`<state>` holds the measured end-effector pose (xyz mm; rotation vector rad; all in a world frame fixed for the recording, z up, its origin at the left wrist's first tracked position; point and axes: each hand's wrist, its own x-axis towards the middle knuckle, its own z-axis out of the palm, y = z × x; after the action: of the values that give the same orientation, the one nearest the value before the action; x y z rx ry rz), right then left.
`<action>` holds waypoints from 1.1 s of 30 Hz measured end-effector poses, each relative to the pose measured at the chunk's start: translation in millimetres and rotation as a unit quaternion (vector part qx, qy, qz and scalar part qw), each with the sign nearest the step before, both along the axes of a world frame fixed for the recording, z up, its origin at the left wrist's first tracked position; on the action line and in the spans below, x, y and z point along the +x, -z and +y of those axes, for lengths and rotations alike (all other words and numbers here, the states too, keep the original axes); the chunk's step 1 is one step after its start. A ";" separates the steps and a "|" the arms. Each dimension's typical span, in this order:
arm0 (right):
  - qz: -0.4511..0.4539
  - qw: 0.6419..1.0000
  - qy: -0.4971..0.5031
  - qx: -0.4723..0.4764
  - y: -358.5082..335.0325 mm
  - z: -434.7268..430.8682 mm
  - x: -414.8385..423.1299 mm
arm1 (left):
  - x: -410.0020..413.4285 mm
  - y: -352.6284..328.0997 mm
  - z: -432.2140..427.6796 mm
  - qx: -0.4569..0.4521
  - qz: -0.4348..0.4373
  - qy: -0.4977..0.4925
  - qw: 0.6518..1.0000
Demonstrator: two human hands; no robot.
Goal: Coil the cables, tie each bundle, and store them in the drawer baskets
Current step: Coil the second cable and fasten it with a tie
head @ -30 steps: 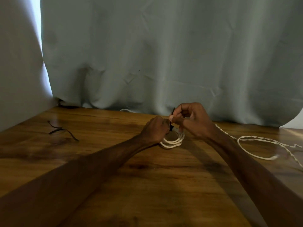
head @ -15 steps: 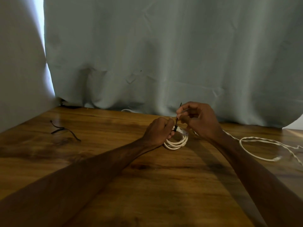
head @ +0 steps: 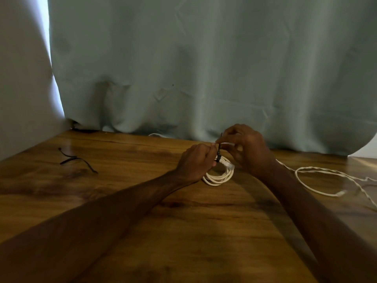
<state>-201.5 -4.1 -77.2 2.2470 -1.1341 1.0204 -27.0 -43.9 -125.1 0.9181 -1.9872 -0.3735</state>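
Note:
A white cable coiled into a small bundle (head: 219,176) lies on the wooden table (head: 183,231). A thin black tie (head: 218,153) wraps the bundle's far side and stands upright above it. My left hand (head: 195,162) grips the bundle at the tie's base. My right hand (head: 244,148) pinches the tie's upper end just above the coil. A second white cable (head: 318,180) lies loose and uncoiled to the right, partly behind my right forearm.
Spare black ties (head: 75,160) lie on the table at the left. A grey-green curtain (head: 204,68) hangs along the table's far edge. A bit of white cable (head: 155,135) peeks from under it.
My right hand has shifted slightly right and up along the black tie. The coil sits a little more exposed beneath my hands. My left hand keeps its grip.

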 end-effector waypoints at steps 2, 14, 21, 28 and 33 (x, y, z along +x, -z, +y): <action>0.004 1.000 0.016 -0.018 0.2 -1.1 -3.9 | 0.1 -0.5 0.4 -0.003 -0.010 0.005 1.000; -0.177 0.972 -0.039 0.147 -10.5 5.0 12.1 | -0.2 1.8 -3.8 0.006 0.001 0.032 0.999; -0.233 0.942 -0.053 0.236 -16.3 7.9 7.3 | 0.0 3.5 -4.6 -0.017 -0.005 0.034 0.999; -0.295 0.907 -0.095 0.284 -17.1 11.2 8.0 | -1.2 3.8 -3.6 0.001 0.013 0.041 0.999; -0.297 0.902 -0.095 0.297 -18.2 12.5 7.6 | -0.5 3.6 -4.4 0.003 0.010 0.054 0.998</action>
<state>-193.9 8.4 -59.1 2.6252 -1.6840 1.7100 -27.5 -48.4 -128.7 0.8084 -2.0247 -0.4474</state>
